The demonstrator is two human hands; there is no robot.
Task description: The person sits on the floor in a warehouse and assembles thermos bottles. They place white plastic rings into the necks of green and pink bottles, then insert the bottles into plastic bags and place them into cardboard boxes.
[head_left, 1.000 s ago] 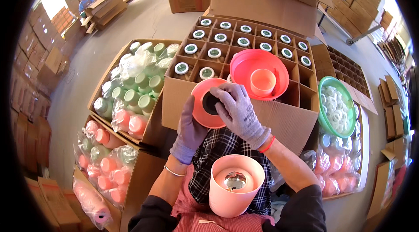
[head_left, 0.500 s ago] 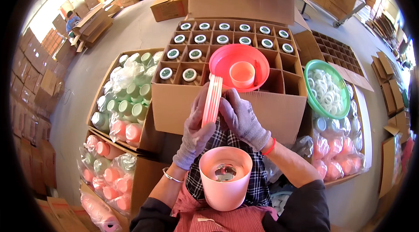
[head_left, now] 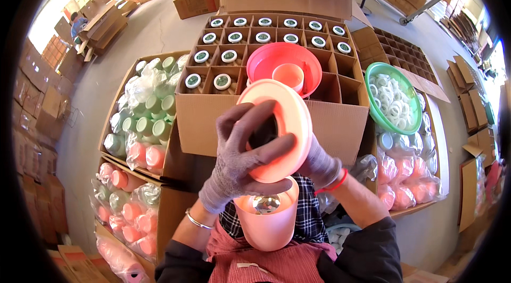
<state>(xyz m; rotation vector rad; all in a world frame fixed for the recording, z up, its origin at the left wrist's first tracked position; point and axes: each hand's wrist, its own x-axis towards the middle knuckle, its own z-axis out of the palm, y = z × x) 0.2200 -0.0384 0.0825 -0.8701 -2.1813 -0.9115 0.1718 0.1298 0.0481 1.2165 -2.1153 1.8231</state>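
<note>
A thick pink ring-shaped piece (head_left: 296,123), with a dark middle opening, is held up tilted in front of me. My left hand (head_left: 234,150), in a grey-purple glove, grips it, its fingers bent across the face and into the opening. Behind the ring's right edge is my gloved right hand (head_left: 322,162); its fingers are hidden. Below, a pink cylindrical container (head_left: 266,227) with a shiny inside stands on my lap, its rim partly covered by the left hand. Beyond the ring, a red basin (head_left: 258,64) holds a pink cup (head_left: 288,74).
The basin rests on a divided carton (head_left: 213,123) with several white-and-green-lidded bottles. To the right, a green basket (head_left: 372,103) holds white rings. Boxes of bagged green containers (head_left: 144,126) and pink containers (head_left: 131,211) flank me. Two people work at the far left.
The pink ring has turned from edge-on to showing its broad face. My left hand has moved across that face, and my right hand has gone behind it. The view has shifted slightly.
</note>
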